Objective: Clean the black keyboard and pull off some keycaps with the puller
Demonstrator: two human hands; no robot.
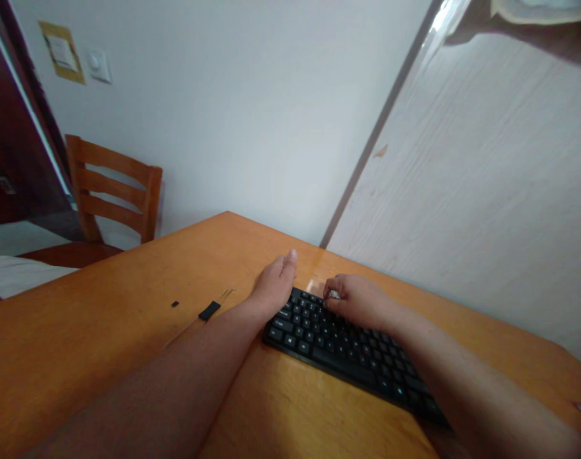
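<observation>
A black keyboard (pixel 335 347) lies at a slant on the wooden table. My left hand (pixel 272 285) rests at its far left corner, fingers stretched out and holding nothing that I can see. Over the top rows of keys, my right hand (pixel 357 298) is closed, fingers curled round a small whitish wad (pixel 334 294); its material is too small to make out. My right forearm crosses above the right part of the keyboard and hides some keys.
Left of my left forearm lie a small black block (pixel 209 311) with thin wires or cords and a tiny black piece (pixel 175 304). A wooden chair (pixel 113 185) stands beyond the table (pixel 175 268). The wall (pixel 252 115) borders the table's far edge.
</observation>
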